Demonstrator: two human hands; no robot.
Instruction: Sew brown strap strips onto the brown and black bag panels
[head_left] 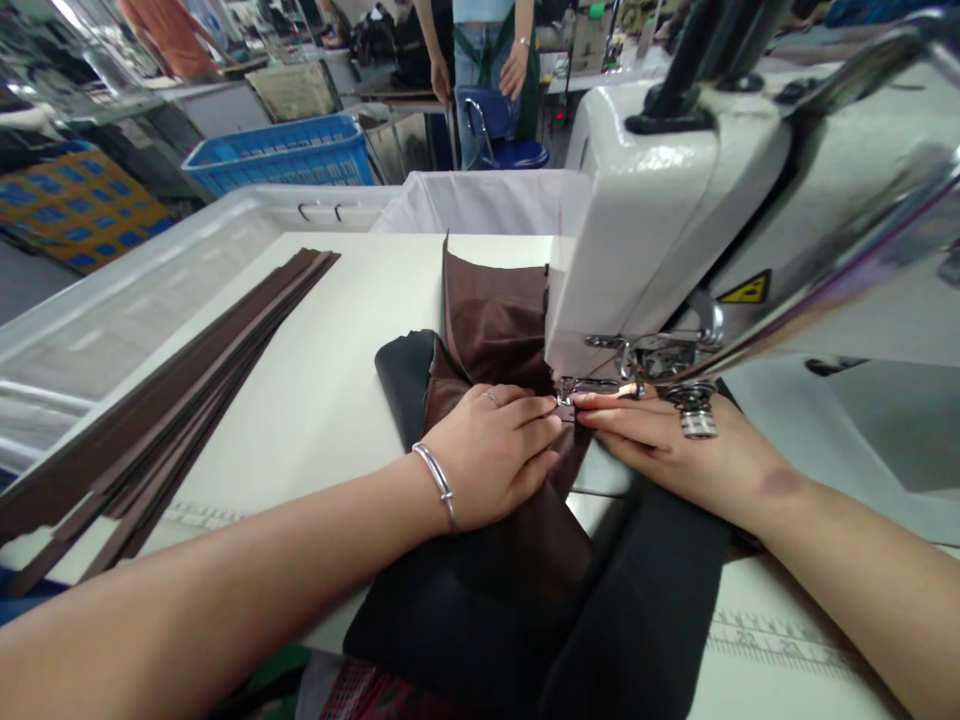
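Brown glossy fabric [499,315] with a black backing [480,600] lies across the white sewing table under the needle area of a white sewing machine [637,220]. My left hand [495,455] rests flat on the brown fabric, just left of the presser foot [564,398], its fingers lying on the cloth. On the right of the foot, my right hand [667,440] lies with outstretched fingers on the fabric, its fingertips close to the foot and partly behind the machine's metal parts. Neither hand grips anything.
Long brown strips [172,400] are stacked on the table [360,300] at the left. Beyond it are a translucent bin [75,350], a blue basket [285,155] and a blue chair [517,153]. A person [484,50] stands behind the chair. Ruler markings run along the tabletop.
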